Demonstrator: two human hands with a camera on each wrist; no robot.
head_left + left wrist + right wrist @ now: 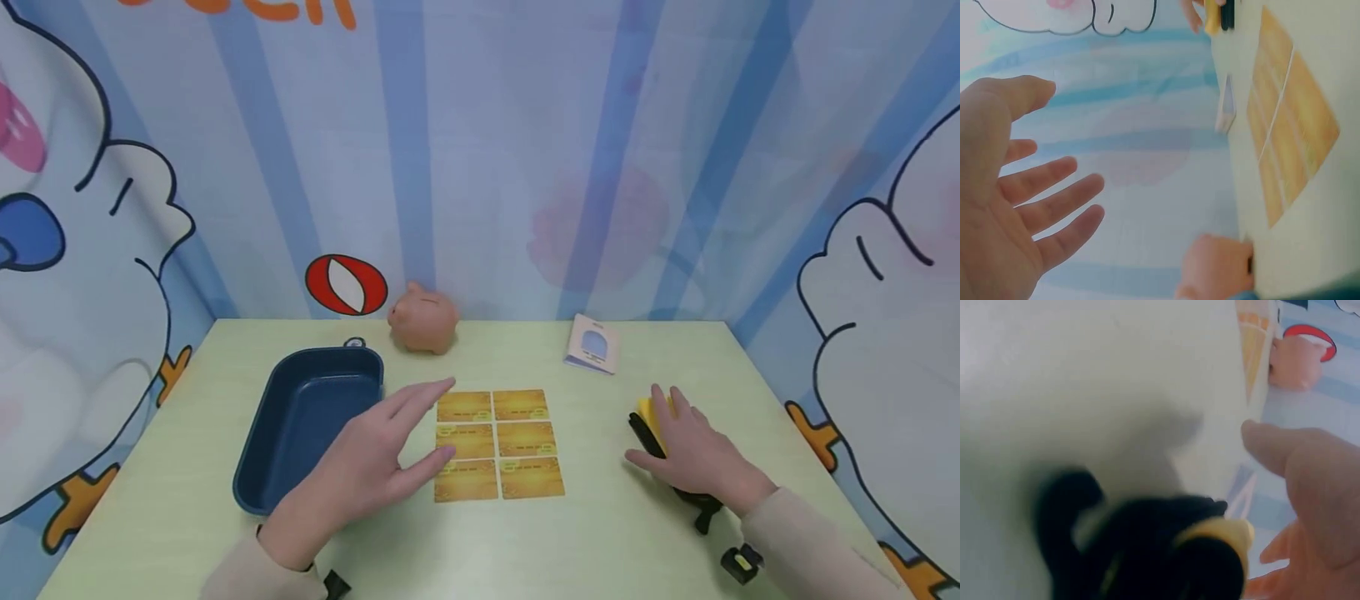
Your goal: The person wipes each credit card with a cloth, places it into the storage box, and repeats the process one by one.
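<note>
six gold cards (510, 440) lie on the desk (510, 362); the empty left hand (363, 462) hovers beside them, fingers extended. the right hand (693, 454), unclenched, covers a black-and-yellow object (642, 432), contact unclear. probably reaching: a grip would call for curled fingers.

Piggy bank (423, 321), far: salmon pink. Tray (315, 408), left: navy. Cards (527, 439): gold. Booklet (591, 346), far right: pale pink, blue arch motif. Tool (645, 434), right: black, yellow.
</note>
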